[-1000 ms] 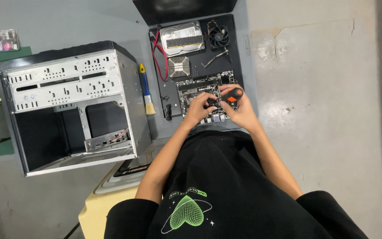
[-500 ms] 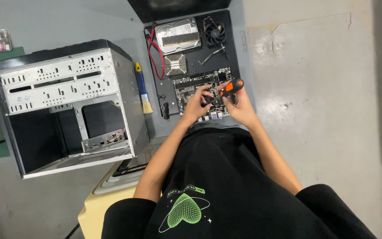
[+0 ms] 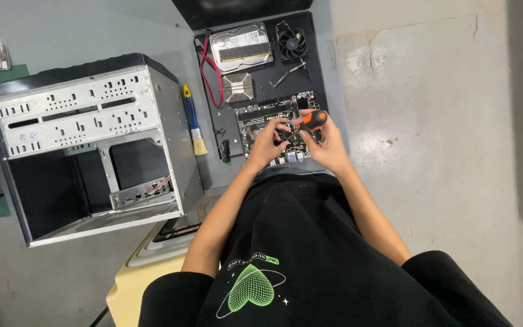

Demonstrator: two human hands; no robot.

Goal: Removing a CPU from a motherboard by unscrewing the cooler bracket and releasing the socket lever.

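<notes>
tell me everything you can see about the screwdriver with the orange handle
The screwdriver has a stubby orange handle with black grip sections that looks like plastic or rubber. Its shaft and tip are hidden behind the fingers. The right hand grips the handle from the side, while the left hand rests close beside it. It is held tilted over the green motherboard, which lies on a black panel on the floor.

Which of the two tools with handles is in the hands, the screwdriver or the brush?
The screwdriver, orange and black, held in the right hand over the motherboard. The brush lies untouched beside the case.
</notes>
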